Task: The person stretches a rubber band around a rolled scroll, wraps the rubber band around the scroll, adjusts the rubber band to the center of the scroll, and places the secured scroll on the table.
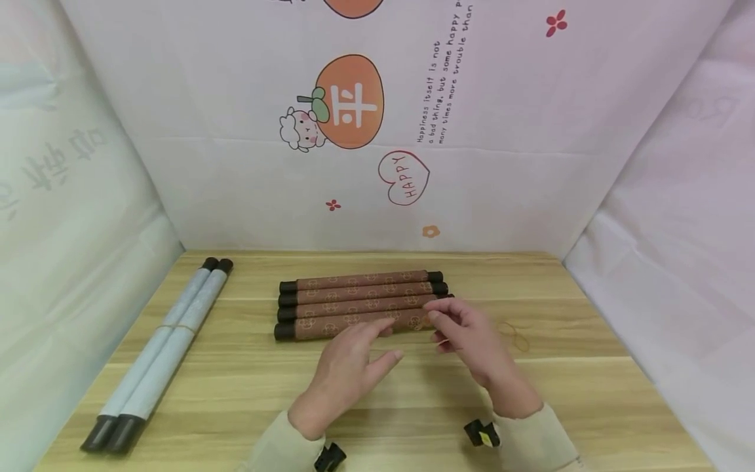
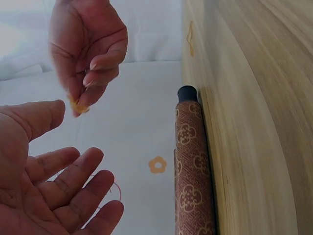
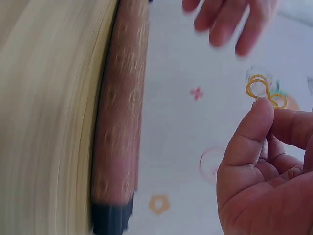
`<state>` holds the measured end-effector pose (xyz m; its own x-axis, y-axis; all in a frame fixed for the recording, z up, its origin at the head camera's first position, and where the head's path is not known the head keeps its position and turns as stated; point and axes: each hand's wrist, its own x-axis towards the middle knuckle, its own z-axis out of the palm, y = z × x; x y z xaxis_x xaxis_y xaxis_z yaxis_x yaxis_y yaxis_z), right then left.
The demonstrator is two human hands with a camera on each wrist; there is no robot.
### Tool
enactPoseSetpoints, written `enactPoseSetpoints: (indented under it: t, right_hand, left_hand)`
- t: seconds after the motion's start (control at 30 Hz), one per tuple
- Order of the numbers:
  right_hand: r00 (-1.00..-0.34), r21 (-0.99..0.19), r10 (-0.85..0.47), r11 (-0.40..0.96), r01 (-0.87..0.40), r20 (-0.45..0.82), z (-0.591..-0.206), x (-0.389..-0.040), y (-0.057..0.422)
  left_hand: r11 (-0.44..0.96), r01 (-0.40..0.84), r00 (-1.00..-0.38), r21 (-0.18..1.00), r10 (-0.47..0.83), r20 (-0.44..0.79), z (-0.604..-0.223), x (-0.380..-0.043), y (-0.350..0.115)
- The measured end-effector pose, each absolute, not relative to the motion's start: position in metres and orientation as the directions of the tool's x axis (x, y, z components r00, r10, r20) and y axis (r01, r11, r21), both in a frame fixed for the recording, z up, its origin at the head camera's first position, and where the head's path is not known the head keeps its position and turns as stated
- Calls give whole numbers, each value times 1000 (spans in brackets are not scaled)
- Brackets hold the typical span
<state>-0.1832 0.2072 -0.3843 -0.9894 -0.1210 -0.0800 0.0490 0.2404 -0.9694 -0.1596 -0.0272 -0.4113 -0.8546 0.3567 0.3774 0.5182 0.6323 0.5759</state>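
Observation:
My right hand [image 1: 476,344] pinches a looped yellow rubber band [image 3: 268,93] between thumb and forefinger, above the right end of a row of brown patterned scrolls [image 1: 348,322]. In the left wrist view the band appears as a small bunch at the fingertips. My left hand [image 1: 345,367] is held up beside it, fingers spread and relaxed, with nothing in it. Several scrolls with black end caps lie side by side on the table; the right hand hides part of the nearest one's end.
A second rubber band [image 1: 516,336] lies on the wooden table [image 1: 413,419] right of the scrolls. To the left, two pale blue scrolls [image 1: 168,347] with black ends are bound together by a band. White printed cloth [image 1: 495,196] walls the back and sides.

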Motion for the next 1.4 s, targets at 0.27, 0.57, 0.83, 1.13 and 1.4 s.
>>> enactPoseSetpoints:
  t: [0.27, 0.57, 0.83, 1.13, 1.4]
  right_hand:
    - [-975, -981, -213, 195, 24, -67, -385, -172, 169]
    - [-978, -973, -209, 228, -27, -22, -383, -165, 157]
    - [-967, -947, -252, 305, -105, 26, -382, -160, 159]
    - [-956, -943, -293, 309, -124, 30, -384, -157, 159]
    - [-974, -984, -227, 168, -53, 14, -385, -157, 159]
  left_hand:
    - [561, 486, -874, 670, 309, 375, -408, -159, -25]
    - [434, 429, -903, 792, 200, 380, -407, -160, -33]
    - [181, 297, -952, 938, 131, 276, -403, -157, -38]
    - [28, 265, -960, 964, 105, 260, -399, -157, -36]
    - [-1, 247, -965, 969, 94, 246, -399, -155, -33]
